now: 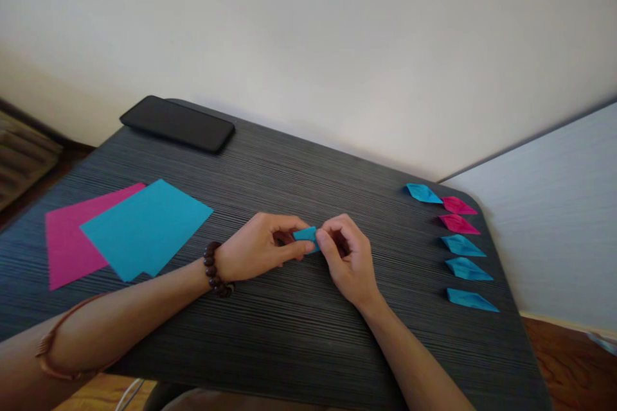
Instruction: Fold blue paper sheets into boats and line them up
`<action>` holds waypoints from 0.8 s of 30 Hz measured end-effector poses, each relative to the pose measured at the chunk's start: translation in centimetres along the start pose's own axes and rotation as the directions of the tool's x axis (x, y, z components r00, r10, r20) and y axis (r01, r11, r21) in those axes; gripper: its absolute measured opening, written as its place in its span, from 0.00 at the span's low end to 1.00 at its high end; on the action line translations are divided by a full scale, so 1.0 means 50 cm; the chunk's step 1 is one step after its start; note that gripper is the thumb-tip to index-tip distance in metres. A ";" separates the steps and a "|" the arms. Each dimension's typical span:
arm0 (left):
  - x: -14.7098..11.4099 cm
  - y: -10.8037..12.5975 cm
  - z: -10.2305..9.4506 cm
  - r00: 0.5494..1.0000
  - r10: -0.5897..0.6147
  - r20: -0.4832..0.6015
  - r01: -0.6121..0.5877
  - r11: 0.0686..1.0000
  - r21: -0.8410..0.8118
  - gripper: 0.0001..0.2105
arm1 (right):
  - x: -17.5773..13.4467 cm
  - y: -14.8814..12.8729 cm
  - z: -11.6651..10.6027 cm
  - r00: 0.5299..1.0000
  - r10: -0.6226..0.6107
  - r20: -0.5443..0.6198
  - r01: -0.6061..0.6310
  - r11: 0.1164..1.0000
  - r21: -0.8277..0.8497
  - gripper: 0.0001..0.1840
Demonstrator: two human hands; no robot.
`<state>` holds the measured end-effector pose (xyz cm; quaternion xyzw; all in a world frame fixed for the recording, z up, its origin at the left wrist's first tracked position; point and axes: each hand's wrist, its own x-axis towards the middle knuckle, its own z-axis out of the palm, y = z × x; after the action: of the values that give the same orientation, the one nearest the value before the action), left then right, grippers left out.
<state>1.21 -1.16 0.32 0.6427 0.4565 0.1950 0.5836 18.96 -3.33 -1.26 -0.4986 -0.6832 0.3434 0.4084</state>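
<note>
A small folded piece of blue paper (304,235) is held between my two hands above the middle of the dark table. My left hand (263,245) pinches its left part between thumb and fingers. At its right end, my right hand (348,257) grips the paper with thumb and forefinger; the fingertips cover that corner. To the left lie a flat blue sheet (147,228) and, partly beneath it, a pink sheet (72,244). Along the right side sit several folded paper pieces, among them a blue one (463,245) and a pink one (459,224).
A black phone (177,123) lies at the table's back left corner. The dark wood-grain table (270,334) meets a pale wall (308,45) at the back. A light panel (554,218) stands beyond the right edge, and a white cable (129,393) hangs below the front edge.
</note>
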 end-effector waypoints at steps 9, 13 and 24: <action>0.002 -0.002 0.000 0.998 0.061 -0.017 -0.059 0.993 0.107 0.13 | -0.002 0.000 0.002 0.999 -0.016 0.046 0.016 1.000 -0.006 0.08; 0.000 0.004 -0.001 0.998 0.059 0.005 -0.059 0.994 0.089 0.13 | -0.002 0.002 0.001 0.999 -0.028 0.035 0.028 1.000 0.004 0.07; 0.002 -0.001 -0.003 0.990 0.091 -0.108 -0.093 0.995 -0.019 0.11 | -0.006 0.001 0.000 0.994 -0.018 0.106 0.021 0.999 -0.027 0.05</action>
<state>1.13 -0.99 0.25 0.6447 0.4543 0.2612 0.5565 19.01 -3.60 -1.35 -0.4788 -0.7134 0.3556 0.3679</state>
